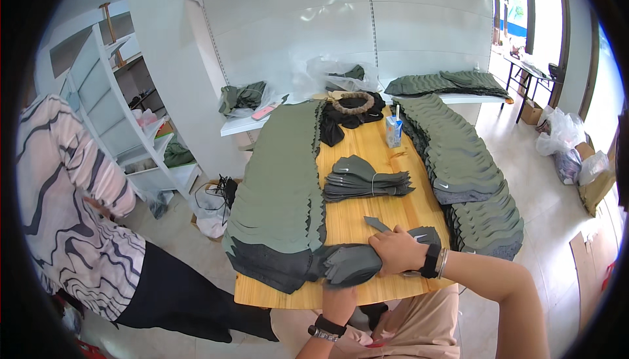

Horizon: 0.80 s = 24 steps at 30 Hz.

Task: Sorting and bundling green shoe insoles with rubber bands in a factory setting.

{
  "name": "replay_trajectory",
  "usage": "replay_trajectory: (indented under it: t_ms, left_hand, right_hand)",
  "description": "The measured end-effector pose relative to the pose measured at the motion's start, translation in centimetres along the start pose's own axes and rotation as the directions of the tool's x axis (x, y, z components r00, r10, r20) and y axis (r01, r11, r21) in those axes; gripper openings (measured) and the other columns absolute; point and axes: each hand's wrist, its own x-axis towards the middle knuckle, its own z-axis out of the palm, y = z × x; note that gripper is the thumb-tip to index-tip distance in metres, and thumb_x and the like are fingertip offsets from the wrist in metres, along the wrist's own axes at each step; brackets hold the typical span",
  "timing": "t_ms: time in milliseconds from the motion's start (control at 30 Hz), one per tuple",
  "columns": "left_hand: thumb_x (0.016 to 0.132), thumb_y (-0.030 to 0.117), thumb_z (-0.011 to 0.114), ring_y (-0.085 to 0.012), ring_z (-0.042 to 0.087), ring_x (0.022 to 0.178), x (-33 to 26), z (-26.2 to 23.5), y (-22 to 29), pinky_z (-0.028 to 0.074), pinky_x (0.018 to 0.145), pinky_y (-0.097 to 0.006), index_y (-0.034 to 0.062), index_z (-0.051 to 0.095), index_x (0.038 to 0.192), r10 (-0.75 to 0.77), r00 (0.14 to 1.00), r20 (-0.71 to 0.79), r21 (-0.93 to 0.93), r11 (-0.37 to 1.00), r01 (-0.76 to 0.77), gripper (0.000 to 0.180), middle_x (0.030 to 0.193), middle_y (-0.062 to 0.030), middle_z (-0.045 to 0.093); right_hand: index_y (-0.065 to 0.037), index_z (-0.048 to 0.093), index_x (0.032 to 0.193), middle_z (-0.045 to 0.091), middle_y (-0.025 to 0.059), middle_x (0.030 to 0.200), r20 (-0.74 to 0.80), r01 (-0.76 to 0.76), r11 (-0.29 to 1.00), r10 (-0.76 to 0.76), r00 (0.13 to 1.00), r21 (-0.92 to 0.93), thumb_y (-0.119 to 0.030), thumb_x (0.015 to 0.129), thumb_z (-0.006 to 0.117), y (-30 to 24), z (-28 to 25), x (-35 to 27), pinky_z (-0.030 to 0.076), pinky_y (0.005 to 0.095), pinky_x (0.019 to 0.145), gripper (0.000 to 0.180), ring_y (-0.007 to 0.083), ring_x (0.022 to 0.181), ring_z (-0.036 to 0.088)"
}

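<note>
At the table's near edge lies a bundle of dark grey fabric pieces, stacked and fanned at one end. My right hand is closed over the bundle's right end, its fingers curled down on the cloth. A narrow grey strip sticks out beyond those fingers, and more dark cloth shows behind the hand. From below, my left hand reaches the bundle's near side; its fingers are hidden by the cloth. Farther in, another stack of dark pieces is tied round with a thin band.
Long overlapping rows of green-grey fabric pieces line the left side of the wooden table, with more rows on the right. A drink carton stands near the far end. A person is close at left.
</note>
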Motion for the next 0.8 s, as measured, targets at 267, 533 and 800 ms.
replay_trajectory:
  t_ms: [267,533,800]
  left_hand:
    - [0.079,0.004,0.06,-0.0175,0.051,0.061,-0.1,-2.7,0.7,0.042,0.058,-0.027,0.0074,0.067,0.1,-0.461,0.882,0.102,-0.52,0.731,0.442,0.022,0.071,-0.0061,0.055]
    - [0.081,0.006,0.062,-0.0105,0.057,0.066,-1.1,-2.3,-0.4,0.044,0.06,-0.022,0.0023,0.067,0.093,-0.53,0.842,0.105,-0.68,0.579,0.449,0.013,0.074,-0.0043,0.062]
    - [0.084,0.007,0.061,-0.0023,0.049,0.06,-1.6,-2.8,0.1,0.037,0.054,-0.017,-0.0006,0.067,0.088,-0.541,0.81,0.226,-0.796,0.376,0.474,0.011,0.069,0.0028,0.06]
  right_hand:
    - [-0.003,0.052,0.104,0.06,0.0112,0.096,-0.104,-0.177,0.968,0.161,0.981,-0.179,-0.035,0.055,0.076,5.0,-0.2,1.8,0.039,0.0391,0.082,0.063,0.0276,0.095,0.058]
    - [-0.002,0.057,0.102,0.063,0.0153,0.093,-0.1,-0.226,0.973,0.229,0.968,0.037,-0.038,0.066,0.073,5.1,-6.6,5.7,0.048,0.0406,0.077,0.053,0.0317,0.093,0.06]
    - [-0.001,0.058,0.105,0.064,0.018,0.101,-0.178,-0.309,0.951,0.299,0.938,-0.031,-0.036,0.06,0.077,9.7,-5.5,13.8,0.05,0.0405,0.08,0.06,0.0329,0.092,0.062]
